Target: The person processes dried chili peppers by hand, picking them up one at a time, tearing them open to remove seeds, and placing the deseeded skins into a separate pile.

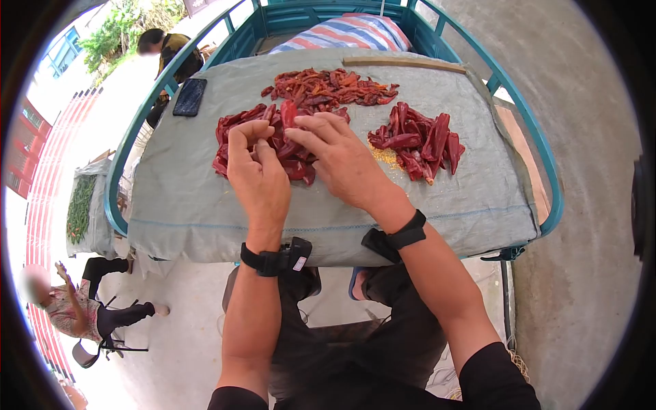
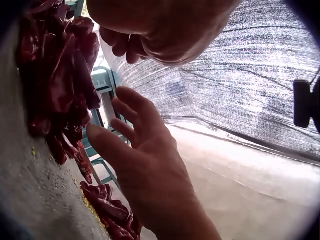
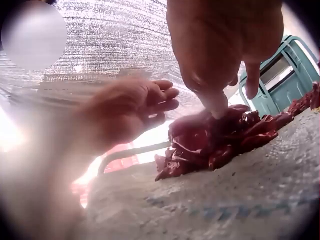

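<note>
A pile of red chili peppers (image 1: 298, 171) lies on the grey-green woven sheet (image 1: 328, 239), partly hidden by both hands. My left hand (image 1: 260, 174) is over the pile's near side, its fingers loosely bent and nothing seen between them. Beside it my right hand (image 1: 345, 160) reaches over the pile with fingers spread and slightly bent. One brighter red pepper (image 1: 288, 113) shows between the two hands, close to the right fingertips. The left wrist view has the right hand (image 2: 145, 145) with a gap between thumb and fingers. In the right wrist view, the left hand (image 3: 132, 107) hangs loosely curled.
Whole peppers (image 1: 427, 140) are heaped at the right beside yellow seeds (image 1: 386, 157). Split pepper pieces (image 1: 328, 87) lie farther back. A phone (image 1: 189, 97), a wooden stick (image 1: 403, 63) and a striped bag (image 1: 348, 33) are there, with teal rails (image 1: 540, 157) around. Two people are at the left.
</note>
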The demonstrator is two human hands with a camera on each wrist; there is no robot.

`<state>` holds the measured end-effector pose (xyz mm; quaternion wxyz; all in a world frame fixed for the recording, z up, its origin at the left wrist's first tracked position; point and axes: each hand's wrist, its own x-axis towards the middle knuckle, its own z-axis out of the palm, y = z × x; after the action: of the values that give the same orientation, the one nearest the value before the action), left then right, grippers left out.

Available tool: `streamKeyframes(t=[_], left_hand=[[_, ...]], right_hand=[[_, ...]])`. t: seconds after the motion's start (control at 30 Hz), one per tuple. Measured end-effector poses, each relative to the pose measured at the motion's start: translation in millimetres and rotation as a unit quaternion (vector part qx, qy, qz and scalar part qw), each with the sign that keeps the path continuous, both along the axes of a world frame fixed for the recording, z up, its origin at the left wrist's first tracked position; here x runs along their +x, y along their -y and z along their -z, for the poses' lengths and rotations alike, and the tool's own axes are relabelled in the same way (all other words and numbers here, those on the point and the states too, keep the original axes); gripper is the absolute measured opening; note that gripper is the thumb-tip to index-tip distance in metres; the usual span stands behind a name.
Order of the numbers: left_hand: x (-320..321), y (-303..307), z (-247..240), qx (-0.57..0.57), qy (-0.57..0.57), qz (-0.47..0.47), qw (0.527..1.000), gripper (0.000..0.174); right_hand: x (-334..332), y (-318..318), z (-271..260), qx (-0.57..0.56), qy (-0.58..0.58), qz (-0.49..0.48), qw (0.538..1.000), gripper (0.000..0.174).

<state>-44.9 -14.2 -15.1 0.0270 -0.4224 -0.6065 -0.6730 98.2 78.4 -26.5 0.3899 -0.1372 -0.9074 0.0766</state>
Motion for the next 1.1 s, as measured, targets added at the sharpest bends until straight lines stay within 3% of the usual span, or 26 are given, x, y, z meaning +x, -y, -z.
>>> streamKeyframes(t=[0.1,0.3,0.53,0.73,0.87,0.97,1.1], left_hand=[[-1.5,2.3,-1.9,-0.003,-0.005,-0.010,1.000,0.021],[-6.2,2.6,1.8,-0.003,-0.002,0.010,1.000,0.020],[0.3,5.6,-3.3,-0.012,0.016,0.063,0.998,0.018],[18.7,1.7,-1.5,-0.080,-0.068,0.146,0.984,0.025],[27.4,3.8,-6.2,-0.102,-0.122,0.137,0.978,0.020],[21.6,-2.9,6.6,-0.091,-0.093,0.139,0.982,0.017],[19.3,-5.8,10.8,-0.086,0.051,0.191,0.976,0.011]], right_hand=[[-13.2,-0.5,13.2,0.049,0.018,0.028,0.998,0.057],[-7.6,-5.0,15.8,-0.032,0.030,0.056,0.997,0.044],[17.3,-8.3,-5.0,-0.052,-0.016,0.063,0.997,0.045],[34.8,-7.1,-14.4,-0.067,0.000,0.020,0.998,0.048],[38.9,-8.0,-11.1,-0.081,0.006,0.004,0.997,0.051],[41.5,-7.0,-11.9,-0.138,-0.012,0.000,0.990,0.053],[45.1,-1.6,-16.6,-0.234,-0.050,0.011,0.971,0.056]])
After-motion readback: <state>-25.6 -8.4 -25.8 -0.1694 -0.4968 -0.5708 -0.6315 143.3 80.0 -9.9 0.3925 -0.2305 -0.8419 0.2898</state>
